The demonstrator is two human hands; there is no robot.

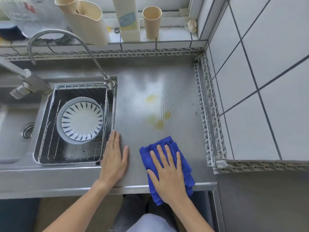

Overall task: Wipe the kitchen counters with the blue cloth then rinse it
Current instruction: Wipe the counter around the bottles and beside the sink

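The blue cloth (182, 158) lies folded on the steel counter (133, 91) near its front edge, one end hanging over the edge. My right hand (167, 174) presses flat on top of it, fingers spread. My left hand (114, 158) rests flat on the bare counter to the left, beside the sink rim, holding nothing. Yellow stains (158, 118) mark the counter just beyond the cloth, with another yellow stain (151, 98) farther back.
A sink (15, 134) sits at left with a wire basket (50, 144) holding a patterned plate (82, 121). A curved faucet (66, 35) arches over it. Beige cups (152, 22) and a carton (127, 19) stand on the tiled ledge behind. A tiled wall (260, 81) bounds the right side.
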